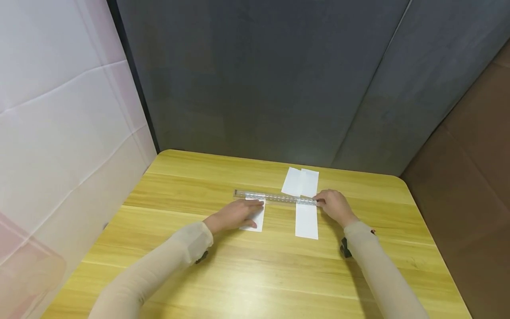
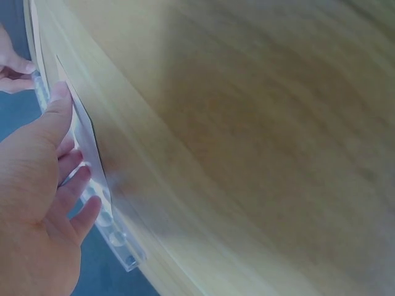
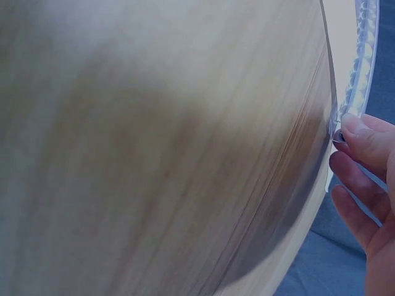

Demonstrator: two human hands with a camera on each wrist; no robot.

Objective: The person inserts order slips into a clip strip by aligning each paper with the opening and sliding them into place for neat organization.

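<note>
A clear plastic ruler lies crosswise on the wooden table. My left hand rests flat on a small white paper piece, its straight fingers touching the ruler's left part. My right hand pinches the ruler's right end between thumb and curled fingers. The ruler crosses a long white paper strip. Another white piece lies just beyond the ruler, beside the strip's far end.
Grey padded panels stand behind the table's far edge. A white wall runs along the left side. Brown floor lies past the table's right edge. Bare wood stretches in front of both forearms.
</note>
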